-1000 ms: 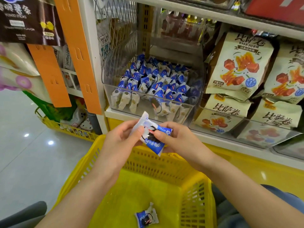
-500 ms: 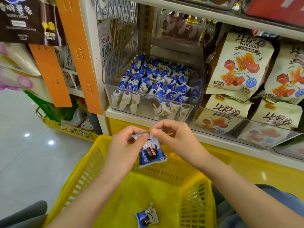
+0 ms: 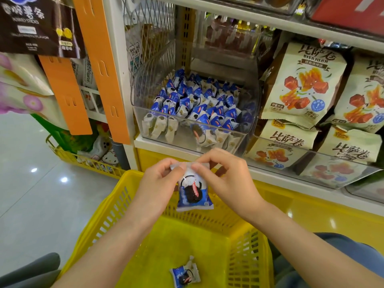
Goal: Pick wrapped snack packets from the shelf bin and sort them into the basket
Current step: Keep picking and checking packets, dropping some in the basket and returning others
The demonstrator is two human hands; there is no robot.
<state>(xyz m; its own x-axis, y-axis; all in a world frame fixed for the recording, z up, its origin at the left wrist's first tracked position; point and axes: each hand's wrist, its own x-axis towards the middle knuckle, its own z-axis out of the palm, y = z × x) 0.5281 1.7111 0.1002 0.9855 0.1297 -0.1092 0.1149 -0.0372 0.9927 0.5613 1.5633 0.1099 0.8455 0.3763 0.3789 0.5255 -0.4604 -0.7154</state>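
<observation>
A blue-and-white snack packet (image 3: pixel 194 193) hangs upright over the yellow basket (image 3: pixel 108 213). My left hand (image 3: pixel 159 185) and my right hand (image 3: pixel 227 178) each pinch its top seam between thumb and fingers. Another packet of the same kind (image 3: pixel 185 274) lies on the basket floor near the front. Behind my hands, a clear shelf bin (image 3: pixel 247 142) holds several such packets (image 3: pixel 199 102).
Large beige snack bags (image 3: pixel 303 80) fill the clear tray to the right of the bin. An orange upright (image 3: pixel 99 65) and white shelf post stand left of it. A second yellow basket (image 3: pixel 87 161) with goods sits on the tiled floor at left.
The packet has been turned from lying crosswise between my hands to hanging upright by its top seam. Both hands now pinch the top edge, close together.
</observation>
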